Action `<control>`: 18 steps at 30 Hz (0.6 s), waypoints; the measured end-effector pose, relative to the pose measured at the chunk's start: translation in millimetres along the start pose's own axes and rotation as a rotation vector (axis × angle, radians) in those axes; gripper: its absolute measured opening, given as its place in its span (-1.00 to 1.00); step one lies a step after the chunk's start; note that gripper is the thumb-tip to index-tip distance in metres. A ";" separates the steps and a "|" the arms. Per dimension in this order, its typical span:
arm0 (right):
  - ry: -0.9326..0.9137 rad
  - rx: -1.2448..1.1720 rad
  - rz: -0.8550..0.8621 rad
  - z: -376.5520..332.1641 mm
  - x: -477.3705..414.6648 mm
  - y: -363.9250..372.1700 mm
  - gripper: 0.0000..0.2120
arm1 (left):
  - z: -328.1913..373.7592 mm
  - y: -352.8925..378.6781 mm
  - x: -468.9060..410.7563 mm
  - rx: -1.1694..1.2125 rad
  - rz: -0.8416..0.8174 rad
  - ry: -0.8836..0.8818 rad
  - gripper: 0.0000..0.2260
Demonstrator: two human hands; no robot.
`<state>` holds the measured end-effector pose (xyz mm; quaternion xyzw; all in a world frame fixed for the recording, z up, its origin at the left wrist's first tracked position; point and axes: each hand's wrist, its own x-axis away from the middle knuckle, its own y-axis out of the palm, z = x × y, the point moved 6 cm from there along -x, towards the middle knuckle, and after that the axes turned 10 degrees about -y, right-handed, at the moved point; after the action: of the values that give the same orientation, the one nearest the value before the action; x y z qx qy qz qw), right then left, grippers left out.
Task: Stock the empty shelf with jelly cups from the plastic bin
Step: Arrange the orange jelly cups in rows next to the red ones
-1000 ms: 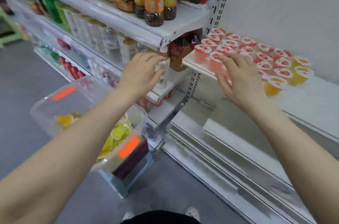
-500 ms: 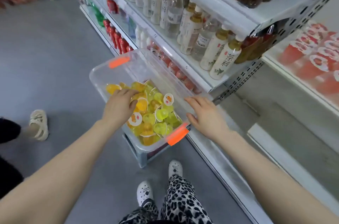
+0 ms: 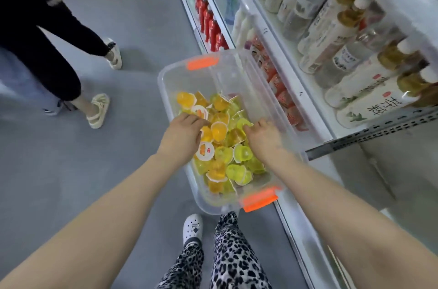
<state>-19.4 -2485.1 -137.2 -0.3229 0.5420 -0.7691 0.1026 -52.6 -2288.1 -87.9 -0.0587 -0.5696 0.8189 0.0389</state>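
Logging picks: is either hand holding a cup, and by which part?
Cannot tell: left hand and right hand reach among the jelly cups; fingers hide any hold.

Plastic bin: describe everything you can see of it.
The plastic bin is a clear, rectangular tub with no lid on, with a far orange latch and a near orange latch. It sits in the aisle, long side along the drinks shelving; its support is hidden. Yellow and orange jelly cups fill the near part; the far end is bare. The left hand and right hand reach in among the cups.
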 end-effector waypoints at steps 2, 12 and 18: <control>-0.014 0.026 -0.006 -2.2 -0.8 -1.2 -0.68 | 1.3 0.9 -0.6 -0.019 0.004 0.000 -0.69; 0.029 -0.359 0.280 7.8 41.4 -23.7 -0.48 | 8.9 14.3 -11.4 -0.323 -0.272 -0.077 -0.64; 0.068 -0.436 0.434 11.3 82.7 -13.3 -0.50 | 27.9 48.9 -44.7 -0.384 -0.437 -0.173 -0.57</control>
<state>-73.7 -2530.5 -91.0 -0.1880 0.7538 -0.6051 0.1744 -12.1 -2336.9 -121.9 0.1289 -0.7144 0.6703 0.1538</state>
